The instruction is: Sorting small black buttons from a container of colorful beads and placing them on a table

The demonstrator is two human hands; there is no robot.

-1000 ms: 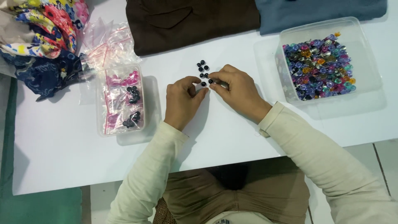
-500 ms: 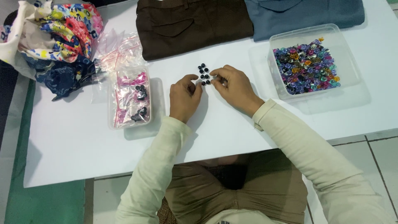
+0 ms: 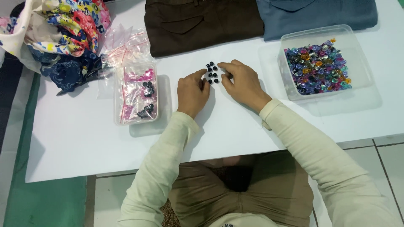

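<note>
Several small black beads [image 3: 212,72] lie in a tight cluster on the white table [image 3: 84,138]. My left hand [image 3: 192,92] rests just left of them, its forefinger stretched out and touching the cluster's edge. Just right of the beads is my right hand [image 3: 240,82], fingertips curled in beside them. Whether either hand pinches a bead is too small to tell. Both arms wear cream sleeves.
A clear tub [image 3: 136,94] with pink-trimmed bags and black beads sits left. Loose plastic bags [image 3: 126,42] and floral cloth [image 3: 63,29] lie far left. A clear box of coloured gems [image 3: 317,67] stands right. Brown [image 3: 202,23] and blue [image 3: 315,14] folded garments lie behind.
My hands stay at the bead cluster with only small finger movements. The camera view has shifted slightly.
</note>
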